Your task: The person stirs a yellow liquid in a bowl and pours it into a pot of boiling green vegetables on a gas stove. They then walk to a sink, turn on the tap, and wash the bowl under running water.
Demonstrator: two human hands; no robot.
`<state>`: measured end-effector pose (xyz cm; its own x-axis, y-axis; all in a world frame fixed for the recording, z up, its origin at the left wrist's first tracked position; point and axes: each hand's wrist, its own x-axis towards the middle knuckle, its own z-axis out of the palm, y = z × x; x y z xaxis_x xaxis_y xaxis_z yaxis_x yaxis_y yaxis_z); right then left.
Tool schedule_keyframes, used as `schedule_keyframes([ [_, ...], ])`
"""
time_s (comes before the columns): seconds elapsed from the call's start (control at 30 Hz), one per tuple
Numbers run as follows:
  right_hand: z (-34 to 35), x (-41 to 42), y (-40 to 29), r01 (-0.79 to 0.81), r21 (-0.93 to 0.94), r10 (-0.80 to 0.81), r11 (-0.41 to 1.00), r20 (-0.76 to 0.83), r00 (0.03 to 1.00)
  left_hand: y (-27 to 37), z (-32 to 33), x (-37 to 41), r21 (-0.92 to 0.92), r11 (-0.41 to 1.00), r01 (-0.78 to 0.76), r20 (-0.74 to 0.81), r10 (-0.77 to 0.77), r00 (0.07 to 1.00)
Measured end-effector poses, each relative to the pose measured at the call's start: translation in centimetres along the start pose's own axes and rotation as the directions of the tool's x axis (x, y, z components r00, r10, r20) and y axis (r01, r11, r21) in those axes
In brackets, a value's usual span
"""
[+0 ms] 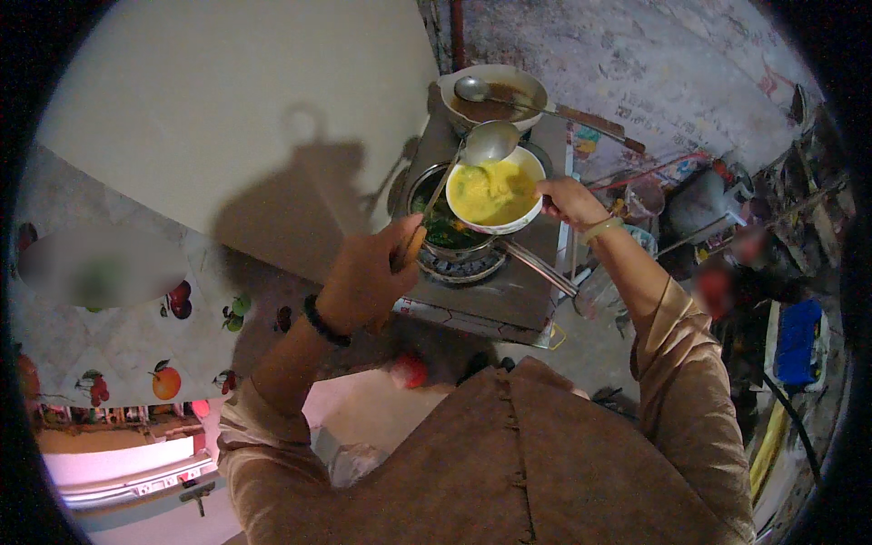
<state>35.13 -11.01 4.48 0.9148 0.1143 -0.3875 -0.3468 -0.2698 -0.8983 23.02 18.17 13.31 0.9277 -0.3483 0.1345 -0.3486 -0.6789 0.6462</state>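
Observation:
My left hand [381, 266] grips the wooden handle of a metal ladle [489, 142]. Its bowl hangs over the far rim of a white bowl [507, 226], which my right hand [571, 201] holds by the right edge. Yellow liquid with green pieces [492, 194], like soup with egg, fills much of the bowl. Below it a steel saucepan [458, 255] sits on a gas burner [462, 271], partly hidden by the bowl. Dark green leaves and a little yellow [446, 230] show inside the pan, whose metal handle [541, 267] points toward the lower right.
Behind stands a pale wok [538, 85] with brown liquid and a second ladle [472, 88] resting across it. The stovetop [518, 306] adjoins a pale wall [238, 88] on the left. Cluttered kitchen items and a blue object [797, 340] lie to the right.

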Motion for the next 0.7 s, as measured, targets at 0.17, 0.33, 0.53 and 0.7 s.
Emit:
schedule_keyframes([
  [0.17, -0.4, 1.1, 1.2, 0.047, -0.037, -0.047, 0.998, 0.014, 0.999, -1.2, 0.5, -0.9, -0.393, 0.901, 0.185, 0.022, -0.192, 0.981],
  [0.33, -0.4, 1.4, 1.0, 0.076, -0.081, -0.073, 0.994, 0.043, 0.996, -4.5, 0.9, -2.2, -0.689, 0.593, 0.417, 0.160, -0.436, 0.886],
  [0.53, -0.7, 2.8, 0.1, 0.044, -0.315, -0.044, 0.948, 0.007, 0.999, -9.6, 3.6, -1.2, -0.514, 0.751, 0.415, 0.161, -0.391, 0.906],
  [0.7, -2.0, 4.3, 0.5, 0.481, -0.644, -0.381, 0.595, 0.300, 0.874, -11.3, 6.1, 1.0, -0.693, 0.583, 0.424, 0.245, -0.363, 0.899],
])
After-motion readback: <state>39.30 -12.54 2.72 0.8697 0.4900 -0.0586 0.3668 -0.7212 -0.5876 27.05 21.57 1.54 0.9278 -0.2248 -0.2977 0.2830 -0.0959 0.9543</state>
